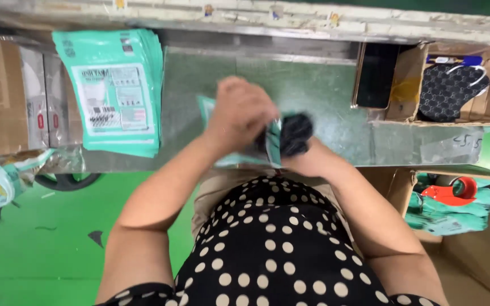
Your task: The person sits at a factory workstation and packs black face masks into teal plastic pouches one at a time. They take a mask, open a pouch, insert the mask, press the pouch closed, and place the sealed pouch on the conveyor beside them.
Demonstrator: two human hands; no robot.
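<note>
Teal pouch (239,148) at the surface's (336,96) near edge: left hand (239,113) holds it open, right hand (307,161) grips black fabric (296,133).

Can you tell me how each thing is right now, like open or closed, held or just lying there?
Left hand: closed around the teal pouch.
Teal pouch: held above the bench, mouth open.
Black item: bunched up, partly inside the pouch.
Right hand: mostly hidden; its grip cannot be seen.
Stack of teal pouches: lying flat, untouched.
Cardboard box: open, a patterned black item inside.
Red tape dispenser: resting on teal bags.
</note>
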